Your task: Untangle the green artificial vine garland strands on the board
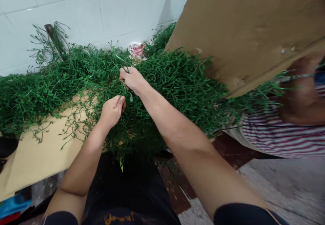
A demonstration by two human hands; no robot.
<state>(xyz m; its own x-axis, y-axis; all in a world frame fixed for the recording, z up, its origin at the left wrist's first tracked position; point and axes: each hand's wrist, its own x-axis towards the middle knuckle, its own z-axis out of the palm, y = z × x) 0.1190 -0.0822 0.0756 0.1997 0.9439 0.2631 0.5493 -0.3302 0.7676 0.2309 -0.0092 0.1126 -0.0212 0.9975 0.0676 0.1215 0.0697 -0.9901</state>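
A big tangled heap of thin green plastic sprigs [177,86] lies across a cardboard sheet [35,154] and spills toward my lap. My right hand [132,79] reaches into the middle of the heap, its fingers pinched round a few green strands. My left hand [113,110] sits just below and to the left of it, curled closed on more strands at the heap's near edge. The two hands are about a hand's width apart.
A large brown cardboard panel [254,25] leans over the heap at the upper right. A person in a striped shirt [279,137] sits at the right. A white tiled wall [101,8] stands behind. Something pink [137,49] pokes out at the heap's back.
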